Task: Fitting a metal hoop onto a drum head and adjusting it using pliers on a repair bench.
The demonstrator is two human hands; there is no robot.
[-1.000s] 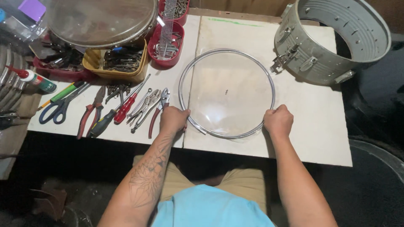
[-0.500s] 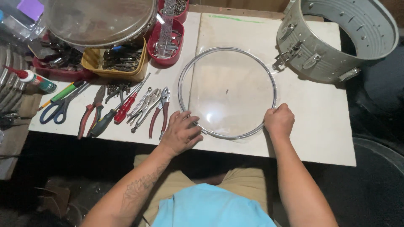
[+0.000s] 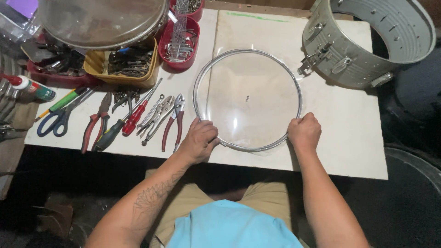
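A clear drum head [image 3: 248, 98] with a metal hoop lies flat on the white worktop [image 3: 349, 133], near its front edge. The left hand [image 3: 200, 140] rests on the hoop's lower left arc, fingers curled over the rim and gripping it. The right hand [image 3: 304, 132] is closed in a fist around the hoop's lower right arc. A grey metal snare drum shell [image 3: 363, 41] lies at the far right corner, just beside the head but apart from it. Left of the head lie red-handled pliers [image 3: 173, 120], locking pliers [image 3: 156, 117], a red-handled screwdriver [image 3: 138, 112] and blue-handled scissors [image 3: 57, 120]. Behind them stand a yellow tray [image 3: 124, 69] and a red tray [image 3: 181, 43] of small hardware. A second clear drum head [image 3: 103, 20] rests over the trays at upper left.
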